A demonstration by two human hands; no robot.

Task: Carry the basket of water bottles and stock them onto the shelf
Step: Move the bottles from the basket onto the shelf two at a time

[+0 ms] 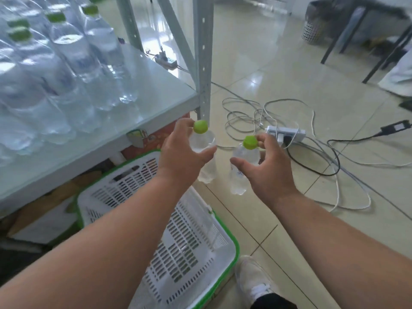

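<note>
Both hands were out in front of me, each closed round a small clear water bottle near its neck. Left hand [180,150] gripped the left bottle [206,152], fingers wrapped over the shoulder, green cap [200,126] poking up above the thumb side. Right hand [267,162] held the right bottle [242,169] more loosely, fingertips at its green cap [250,142] and thumb spread below across the body; bottle hung tilted, base toward the floor. The two bottles were near each other but not touching. White basket [178,237] with green rim sat on the floor below my forearms, partly tucked under the shelf [156,92]; no bottles visible in the parts I could see. Shelf surface lay up and left of my hands, pale and glossy, with rows of stocked bottles [73,63] standing upright, green caps on top, filling the left portion; the near right corner by the grey upright post [203,63] was bare. Tiled floor to the right carried a white power strip [286,132] and loose tangled cables [245,112]. My white shoe [252,279] showed just right of the basket.
</note>
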